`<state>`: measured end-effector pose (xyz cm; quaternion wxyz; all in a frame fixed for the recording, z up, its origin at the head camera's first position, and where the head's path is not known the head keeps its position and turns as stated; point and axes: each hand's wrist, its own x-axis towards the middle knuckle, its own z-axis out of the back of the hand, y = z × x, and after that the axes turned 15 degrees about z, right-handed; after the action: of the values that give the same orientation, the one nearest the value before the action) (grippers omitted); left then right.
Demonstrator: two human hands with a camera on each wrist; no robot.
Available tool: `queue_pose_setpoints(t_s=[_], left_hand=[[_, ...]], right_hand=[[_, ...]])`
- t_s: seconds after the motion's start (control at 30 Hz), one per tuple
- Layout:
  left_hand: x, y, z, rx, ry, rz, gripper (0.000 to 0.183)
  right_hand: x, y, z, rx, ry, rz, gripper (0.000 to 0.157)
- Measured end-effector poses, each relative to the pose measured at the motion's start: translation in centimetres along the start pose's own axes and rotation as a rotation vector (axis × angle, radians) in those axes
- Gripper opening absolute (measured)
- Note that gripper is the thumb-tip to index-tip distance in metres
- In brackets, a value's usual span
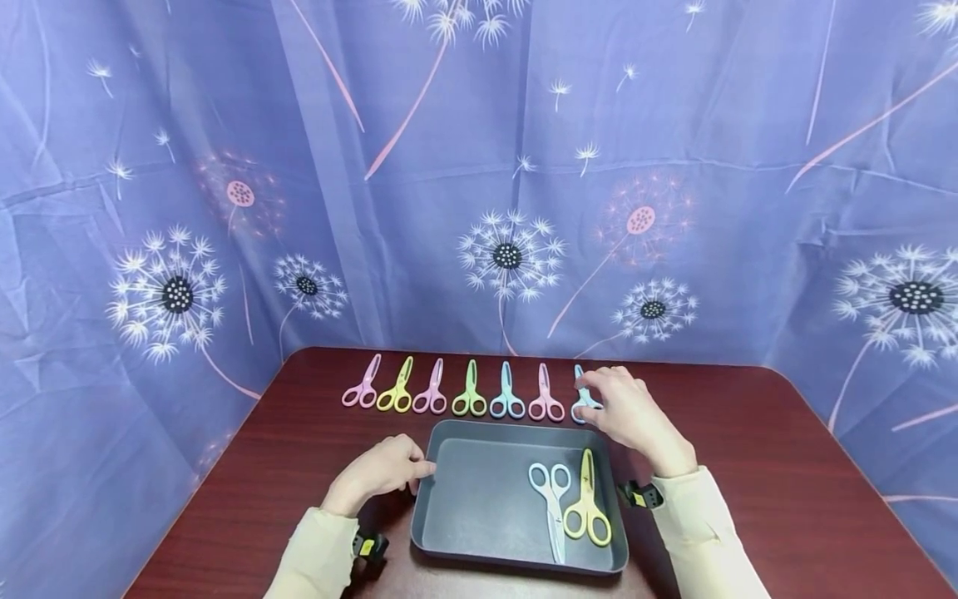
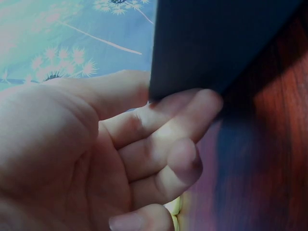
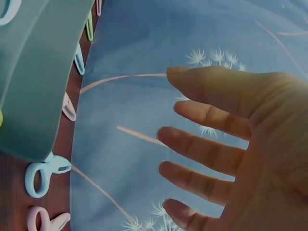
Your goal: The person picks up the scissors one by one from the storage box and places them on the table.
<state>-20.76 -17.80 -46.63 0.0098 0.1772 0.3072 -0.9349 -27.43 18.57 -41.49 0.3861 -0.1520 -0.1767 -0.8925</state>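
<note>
A dark grey tray (image 1: 486,516) rests on the table, with light blue scissors (image 1: 555,524) and yellow scissors (image 1: 587,478) lying in its right part. My left hand (image 1: 382,470) pinches the tray's left wall, thumb on the rim and fingers against the outer side, as the left wrist view shows. Above the blue scissors (image 1: 580,387) at the right of the row hovers my right hand (image 1: 632,412), fingers spread and a little bent, holding nothing. The right wrist view shows these blue scissors (image 3: 45,171) apart from the fingers, with pink scissors (image 3: 58,222) beyond them.
Behind the tray runs a row of scissors: pink (image 1: 369,382), yellow (image 1: 402,385), pinkish purple (image 1: 435,382), green (image 1: 470,387), blue (image 1: 506,387) and pink (image 1: 544,389). A blue dandelion-print cloth (image 1: 419,274) hangs behind the dark red table (image 1: 748,466).
</note>
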Motion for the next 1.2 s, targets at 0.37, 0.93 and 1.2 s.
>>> queue_pose_setpoints(t_s=[0.37,0.93,1.2], left_hand=[[-0.4,0.4,-0.3,-0.073,0.041,0.005,0.033],[-0.2,-0.1,0.0,-0.049,0.028,-0.001,0.034],[-0.1,-0.1,-0.1,-0.045,0.024,-0.006,0.034]], right_hand=[[-0.1,1.4,-1.9,-0.037,0.05,0.253,0.028],[1.0,3.6,-4.3,-0.071,0.461,0.586,0.016],[1.1,3.7,-4.5,-0.006,0.517,0.633,0.021]])
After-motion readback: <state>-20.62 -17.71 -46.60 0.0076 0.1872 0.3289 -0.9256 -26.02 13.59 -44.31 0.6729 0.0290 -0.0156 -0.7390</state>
